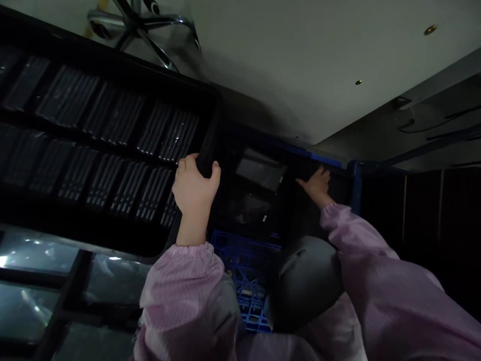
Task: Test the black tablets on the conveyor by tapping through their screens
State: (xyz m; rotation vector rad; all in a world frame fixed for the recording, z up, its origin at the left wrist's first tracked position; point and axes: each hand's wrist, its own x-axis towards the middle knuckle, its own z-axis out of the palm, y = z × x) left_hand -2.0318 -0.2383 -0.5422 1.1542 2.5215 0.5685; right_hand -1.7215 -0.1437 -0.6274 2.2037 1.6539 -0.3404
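My left hand (195, 188) is wrapped over the near-side rim of a large black crate (210, 118). Rows of thin, dark flat panels (130, 105) stand on edge inside that crate. Farther right, my right hand (317, 186) lies with fingers spread against a dark surface beside a blue edge (326, 159); whether it presses on it I cannot tell. Between the hands is a dark tray with flat rectangular pieces (261, 170), each carrying a small white label. Both sleeves are pink, and the picture is dim.
A blue plastic pallet (251, 281) shows below, between my knees. At lower left, shiny film-covered panels (37, 255) sit in black frames. A white board (300, 60) slants overhead, and a chair's metal base (139, 25) stands at top left. Blue bars (355, 185) rise at right.
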